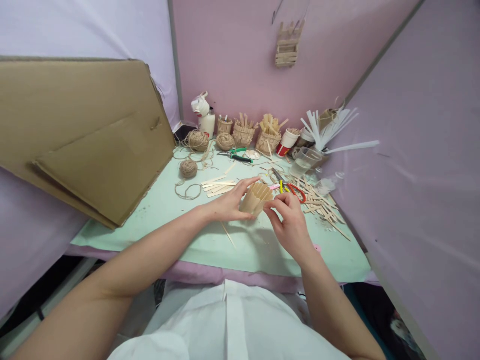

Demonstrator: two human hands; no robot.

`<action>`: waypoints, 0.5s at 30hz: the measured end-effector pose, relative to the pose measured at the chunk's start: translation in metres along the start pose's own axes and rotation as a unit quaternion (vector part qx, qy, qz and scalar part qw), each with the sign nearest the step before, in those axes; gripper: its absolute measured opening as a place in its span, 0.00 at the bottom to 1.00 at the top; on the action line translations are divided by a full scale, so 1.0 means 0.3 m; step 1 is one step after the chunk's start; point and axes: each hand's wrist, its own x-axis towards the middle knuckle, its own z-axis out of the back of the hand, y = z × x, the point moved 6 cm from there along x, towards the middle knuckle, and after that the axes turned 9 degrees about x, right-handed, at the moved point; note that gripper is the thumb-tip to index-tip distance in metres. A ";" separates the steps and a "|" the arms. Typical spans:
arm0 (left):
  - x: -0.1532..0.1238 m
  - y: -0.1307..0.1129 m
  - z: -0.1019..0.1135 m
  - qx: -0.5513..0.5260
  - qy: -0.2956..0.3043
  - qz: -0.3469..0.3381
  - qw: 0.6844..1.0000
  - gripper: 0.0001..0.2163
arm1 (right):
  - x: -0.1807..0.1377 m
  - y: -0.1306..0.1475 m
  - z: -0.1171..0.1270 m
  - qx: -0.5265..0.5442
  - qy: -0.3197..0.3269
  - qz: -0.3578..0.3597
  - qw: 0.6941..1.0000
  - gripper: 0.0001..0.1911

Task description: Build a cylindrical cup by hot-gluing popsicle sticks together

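A small cup-shaped basket of wooden craft sticks (255,196) is held just above the pale green table top (161,205). My left hand (230,202) wraps round its left side, thumb and fingers closed on it. My right hand (287,220) touches its right side, the fingers pinched at the sticks near the rim. A single loose stick (228,235) lies on the table under my left wrist. A few flat sticks (217,187) lie just behind my left hand.
Cardboard sheets (93,135) lean at the left. At the back stand twine balls (188,168), finished stick baskets (243,134), a white bottle (207,122), paper cups (288,141) and a plastic cup (305,160). Red-handled scissors (294,190), green pliers (238,155) and scattered sticks (322,205) lie at the right.
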 end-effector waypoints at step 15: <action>0.009 0.055 -0.039 -0.022 -0.005 0.061 0.998 0.41 | -0.014 0.034 -0.016 -0.086 -0.082 0.058 0.991 0.09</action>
